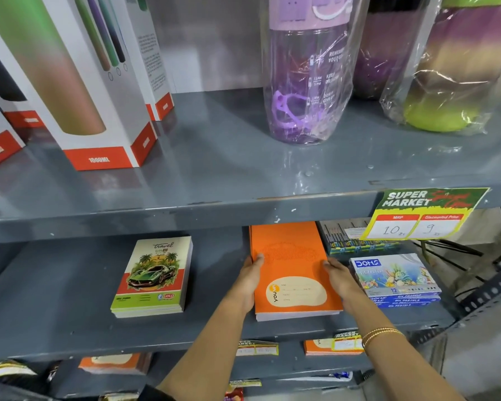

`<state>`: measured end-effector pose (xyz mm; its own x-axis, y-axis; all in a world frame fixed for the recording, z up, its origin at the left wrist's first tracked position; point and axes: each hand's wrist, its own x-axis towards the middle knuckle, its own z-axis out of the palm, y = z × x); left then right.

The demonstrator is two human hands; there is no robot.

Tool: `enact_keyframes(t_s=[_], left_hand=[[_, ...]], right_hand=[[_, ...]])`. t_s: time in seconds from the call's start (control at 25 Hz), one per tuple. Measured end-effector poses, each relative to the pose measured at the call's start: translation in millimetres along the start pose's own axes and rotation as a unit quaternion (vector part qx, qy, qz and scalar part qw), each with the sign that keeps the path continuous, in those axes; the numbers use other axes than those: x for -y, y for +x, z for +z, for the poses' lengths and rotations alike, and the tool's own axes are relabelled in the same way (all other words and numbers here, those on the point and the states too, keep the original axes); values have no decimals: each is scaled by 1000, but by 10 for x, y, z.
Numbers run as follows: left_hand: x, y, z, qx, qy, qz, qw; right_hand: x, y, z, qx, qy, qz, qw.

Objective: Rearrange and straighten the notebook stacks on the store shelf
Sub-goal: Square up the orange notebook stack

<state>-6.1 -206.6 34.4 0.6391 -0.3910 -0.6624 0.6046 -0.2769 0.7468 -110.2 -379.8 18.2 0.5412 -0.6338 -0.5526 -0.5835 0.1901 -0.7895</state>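
Note:
An orange notebook stack [289,256] lies flat on the grey middle shelf [70,308], its long side running front to back. My left hand [248,280] presses against the stack's left edge and my right hand [340,280] against its right edge, fingers stretched along the sides. A gold bangle sits on my right wrist. To the left, apart from the orange stack, lies a smaller stack of notebooks with a green car cover [154,277], slightly turned.
Boxes of oil pastels [394,280] sit right of the orange stack, with pencil packs [356,241] behind. A price tag [422,215] hangs from the upper shelf, which holds boxed bottles [78,82] and wrapped bottles [307,73]. More orange notebooks [327,347] lie on the shelf below.

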Motion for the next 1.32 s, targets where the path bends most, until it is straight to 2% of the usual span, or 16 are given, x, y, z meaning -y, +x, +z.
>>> enact_keyframes(t_s=[0.32,0.72,0.96,1.32], left_hand=[[16,168,-294,-44,21,-5,999],[-158,157,-1070,-95,53,36,993],[-174,208,-1162,-112,91,54,988],[-256,169,-1173,-119,100,48,987]], right_hand=[[50,-82,243,46,42,-9,998],[145,-191,974,125,-3,-48,991],[100,29,1153,97,-142,-113,979],[230,45,1212,92,-151,-90,980]])
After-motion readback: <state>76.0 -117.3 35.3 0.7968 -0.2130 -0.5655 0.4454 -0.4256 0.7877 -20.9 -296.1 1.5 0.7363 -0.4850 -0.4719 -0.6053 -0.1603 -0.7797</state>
